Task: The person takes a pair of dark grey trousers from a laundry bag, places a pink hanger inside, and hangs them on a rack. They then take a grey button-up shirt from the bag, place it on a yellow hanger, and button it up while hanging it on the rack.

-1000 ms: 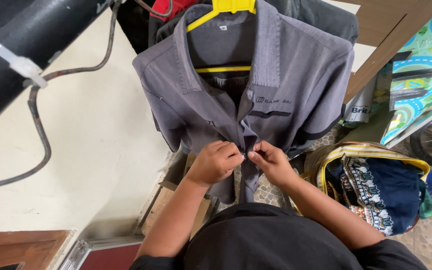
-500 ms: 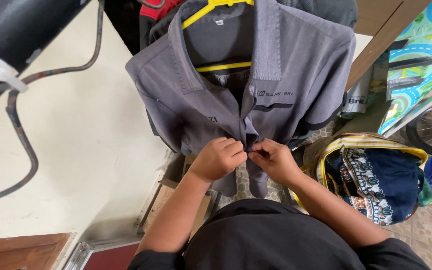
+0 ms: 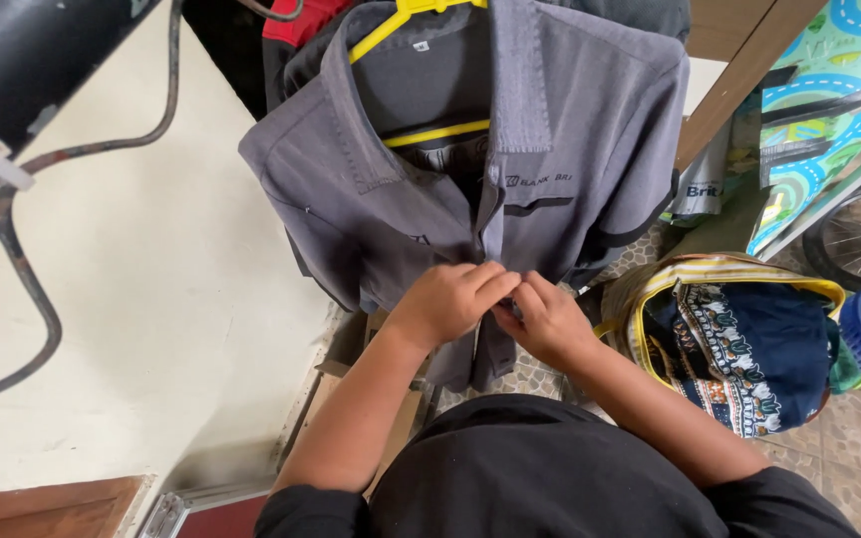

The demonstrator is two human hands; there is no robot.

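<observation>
A grey short-sleeved cloth shirt with a collar [image 3: 560, 130] hangs on a yellow plastic hanger [image 3: 430, 70], just above both grips. Its top is open, so the dark inside shows. The two front edges come together right at the grips, where the cloth is pinched. The bottom hangs loose below them.

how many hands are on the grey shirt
2. The left hand and the right hand meet at the front placket of the grey shirt, low down, fingers pinched together on the fabric. No other hands show.
</observation>
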